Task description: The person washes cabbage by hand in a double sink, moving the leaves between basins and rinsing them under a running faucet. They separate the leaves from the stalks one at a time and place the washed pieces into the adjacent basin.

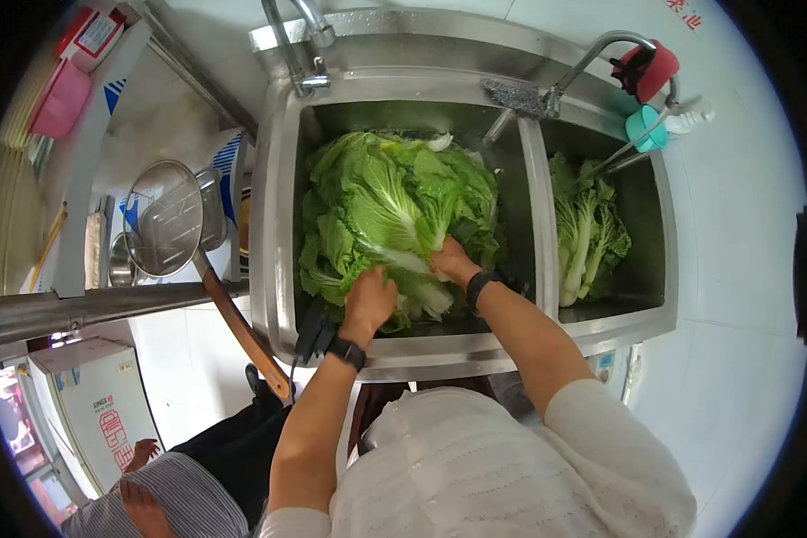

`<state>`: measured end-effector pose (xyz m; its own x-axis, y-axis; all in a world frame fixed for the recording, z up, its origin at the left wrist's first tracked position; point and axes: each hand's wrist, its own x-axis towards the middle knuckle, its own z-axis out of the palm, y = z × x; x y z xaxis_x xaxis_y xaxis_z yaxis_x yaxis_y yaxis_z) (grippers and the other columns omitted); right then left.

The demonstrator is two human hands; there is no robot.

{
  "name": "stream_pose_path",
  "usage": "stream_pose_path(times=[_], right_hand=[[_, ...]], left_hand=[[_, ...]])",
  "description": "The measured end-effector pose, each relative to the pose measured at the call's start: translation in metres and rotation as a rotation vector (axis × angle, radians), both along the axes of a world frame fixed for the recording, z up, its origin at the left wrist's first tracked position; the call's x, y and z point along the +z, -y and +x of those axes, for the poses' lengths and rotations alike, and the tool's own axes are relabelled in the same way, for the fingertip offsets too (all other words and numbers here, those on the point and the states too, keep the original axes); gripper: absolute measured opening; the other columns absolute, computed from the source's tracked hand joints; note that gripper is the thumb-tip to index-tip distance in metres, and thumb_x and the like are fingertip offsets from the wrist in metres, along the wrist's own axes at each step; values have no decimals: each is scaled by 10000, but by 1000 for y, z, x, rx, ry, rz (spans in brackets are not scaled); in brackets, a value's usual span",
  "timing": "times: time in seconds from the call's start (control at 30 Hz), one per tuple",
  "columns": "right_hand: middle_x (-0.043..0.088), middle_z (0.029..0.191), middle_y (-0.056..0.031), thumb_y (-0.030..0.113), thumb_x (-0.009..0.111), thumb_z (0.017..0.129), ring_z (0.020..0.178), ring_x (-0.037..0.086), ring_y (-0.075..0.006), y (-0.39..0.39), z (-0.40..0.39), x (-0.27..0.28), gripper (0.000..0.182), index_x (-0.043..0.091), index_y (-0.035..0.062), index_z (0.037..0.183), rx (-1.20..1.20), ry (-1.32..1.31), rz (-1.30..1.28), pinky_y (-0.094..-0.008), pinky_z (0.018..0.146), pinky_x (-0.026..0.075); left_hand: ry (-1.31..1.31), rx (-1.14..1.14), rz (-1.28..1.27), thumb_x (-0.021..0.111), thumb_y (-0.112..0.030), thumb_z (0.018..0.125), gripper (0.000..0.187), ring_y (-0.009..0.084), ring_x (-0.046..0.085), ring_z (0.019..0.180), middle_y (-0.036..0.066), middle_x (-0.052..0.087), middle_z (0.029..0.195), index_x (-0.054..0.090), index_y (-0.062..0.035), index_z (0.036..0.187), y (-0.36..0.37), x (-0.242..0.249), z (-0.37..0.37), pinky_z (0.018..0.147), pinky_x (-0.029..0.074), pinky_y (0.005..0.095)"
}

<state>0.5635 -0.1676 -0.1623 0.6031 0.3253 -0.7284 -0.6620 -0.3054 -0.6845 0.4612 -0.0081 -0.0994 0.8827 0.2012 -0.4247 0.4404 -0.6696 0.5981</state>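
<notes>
A big heap of green napa cabbage leaves [368,179] fills the larger left basin of the steel sink [273,224]. My right hand [455,262] is closed around the pale base of a cabbage leaf [399,215] at the front of the heap, its broad blade facing up. To its left, my left hand [369,298] is curled closed low among the leaves; whatever its fingers grip is hidden. Both wrists wear dark bands. More leafy greens with thick pale stalks [587,238] lie in the smaller right basin.
Taps [309,81] and a curved spout [614,40] stand along the sink's back. A wooden-handled strainer [242,327] leans at left beside a shelf with a pink container [63,99]. A turquoise cup [646,128] hangs at right. Another person [188,484] is at lower left.
</notes>
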Motion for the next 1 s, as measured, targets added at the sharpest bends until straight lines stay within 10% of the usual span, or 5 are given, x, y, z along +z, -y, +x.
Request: stream_pose_path(times=[0.07,0.47,0.53,0.57,1.0], right_hand=[[513,906,-203,19,500,748,719,533,-309,-2,2,-27,296,438,-39,1031,413,438,-645,-384,550,445],[491,590,-195,100,515,706,489,441,-302,14,41,-9,179,567,-36,603,1674,892,-518,-417,514,395],[496,566,-208,153,515,704,524,496,-313,24,59,41,195,562,-35,682,682,421,-473,-413,530,400],[575,729,-142,183,534,744,594,561,-209,22,61,104,299,501,-44,937,776,615,-548,-333,527,428],[542,738,-17,144,502,779,630,477,-93,172,-10,388,279,505,-16,1007,149,814,-698,-251,542,404]], left_hand=[[133,-81,-3,487,-171,737,304,316,504,903,174,541,965,529,-1,986,-3,30,-20,816,376,423],[439,-139,223,509,-84,678,144,214,533,813,73,567,799,560,-85,813,0,35,-68,813,368,335],[446,-114,201,511,-70,673,127,231,536,787,87,570,790,565,-74,789,0,27,-69,785,383,342],[429,-117,187,513,-56,668,112,248,539,762,101,574,780,570,-63,764,1,25,-70,757,398,349],[493,-141,220,510,-97,672,79,240,548,710,60,579,727,576,-98,716,3,26,-71,698,411,344]])
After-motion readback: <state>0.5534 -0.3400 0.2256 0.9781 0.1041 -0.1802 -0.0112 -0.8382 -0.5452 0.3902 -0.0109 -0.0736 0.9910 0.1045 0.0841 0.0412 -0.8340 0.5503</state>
